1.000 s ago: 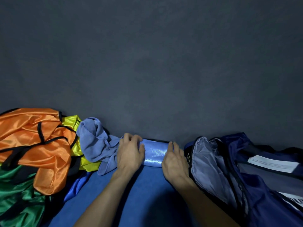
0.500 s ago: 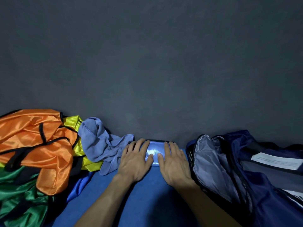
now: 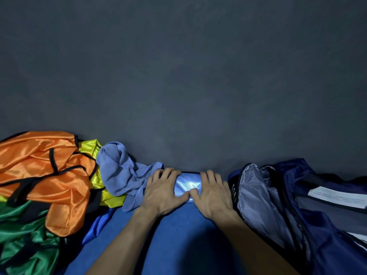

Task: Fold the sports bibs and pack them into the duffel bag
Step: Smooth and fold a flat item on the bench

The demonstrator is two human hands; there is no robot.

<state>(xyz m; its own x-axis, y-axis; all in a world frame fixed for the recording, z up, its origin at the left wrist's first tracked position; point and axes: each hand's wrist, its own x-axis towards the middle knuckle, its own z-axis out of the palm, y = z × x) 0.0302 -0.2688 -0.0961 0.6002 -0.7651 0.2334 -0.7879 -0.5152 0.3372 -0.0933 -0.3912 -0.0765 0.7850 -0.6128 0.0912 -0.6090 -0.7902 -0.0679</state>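
A folded shiny blue bib [image 3: 187,184] lies on the blue surface [image 3: 178,231] against the dark wall. My left hand [image 3: 163,192] and my right hand [image 3: 213,193] lie flat on its two ends, fingers spread, thumbs nearly touching in the middle. A navy duffel bag [image 3: 297,205] gapes open just right of my right hand, showing its grey lining. To the left lies a heap of loose bibs: orange [image 3: 43,175], yellow [image 3: 93,151] and green [image 3: 25,241].
A crumpled pale blue cloth [image 3: 119,171] lies between the bib heap and my left hand, touching it. A white paper label [image 3: 337,196] rests on the bag. The dark grey wall [image 3: 178,76] rises right behind everything.
Both hands drew together over the blue bib, then spread a little again toward its ends, staying pressed flat. The view dipped slightly.
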